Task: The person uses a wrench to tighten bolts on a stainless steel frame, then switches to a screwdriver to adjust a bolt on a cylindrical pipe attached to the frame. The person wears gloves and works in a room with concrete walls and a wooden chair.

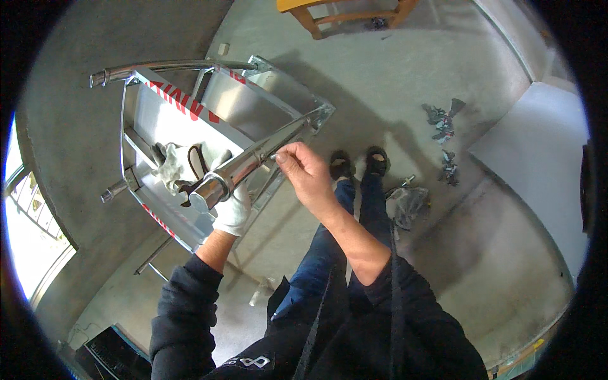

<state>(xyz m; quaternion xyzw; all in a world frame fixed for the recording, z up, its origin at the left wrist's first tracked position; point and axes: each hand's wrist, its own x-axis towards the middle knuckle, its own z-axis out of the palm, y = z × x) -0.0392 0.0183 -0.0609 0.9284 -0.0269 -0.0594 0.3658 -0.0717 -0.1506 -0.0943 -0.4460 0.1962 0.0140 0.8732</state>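
Sets the white-gloved left hand (233, 212) against the underside of the chrome tube (247, 163), near its capped end; cannot tell how far around to wrap those fingers, being mostly hidden behind the metal. Holds the bare right hand (304, 177) at the same tube, farther from the cap, with fingers curled in and thumb pressed to the index finger; cannot tell of anything thin pinched there. Has the tube ahead and slightly left, along the near side of a metal rack (215, 125) edged with red-marked film. Has a pale crumpled cloth (170, 166) on the rack, just left of the tube. Stands in dark shoes (342, 166), near a clear plastic bag (410, 208) and well apart from a wooden stool (354, 19).
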